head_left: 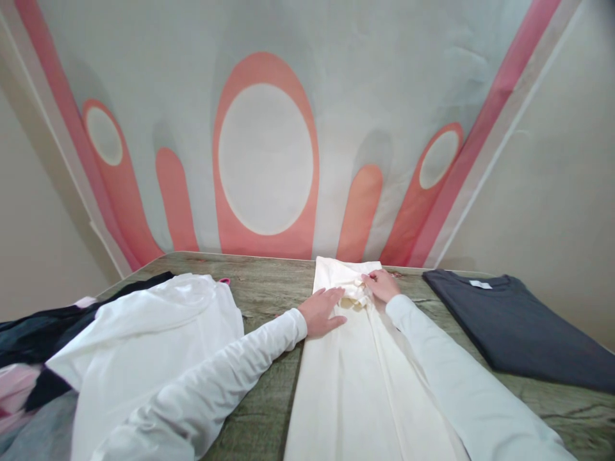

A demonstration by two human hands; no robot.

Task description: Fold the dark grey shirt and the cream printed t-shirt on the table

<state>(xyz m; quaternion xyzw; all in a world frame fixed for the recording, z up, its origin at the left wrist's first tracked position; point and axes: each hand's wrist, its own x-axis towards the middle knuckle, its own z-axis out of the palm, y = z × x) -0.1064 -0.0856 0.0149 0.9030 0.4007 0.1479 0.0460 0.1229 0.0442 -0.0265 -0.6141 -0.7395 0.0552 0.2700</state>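
Observation:
A long cream garment lies folded lengthwise down the middle of the table, with a ruffled, bunched bit of cloth near its far end. On its left side my left hand rests flat, fingers stretched out and thumb apart, holding nothing. My right hand is at the right of the bunched cloth, thumb and fingertips closed on a bit of it. The exact grip is partly hidden by the back of the hand. Both forearms wear white sleeves.
A white shirt lies spread at the left, over black clothing and pink and grey pieces. At the right is a folded dark grey T-shirt. The wood-grain table ends at a printed backdrop.

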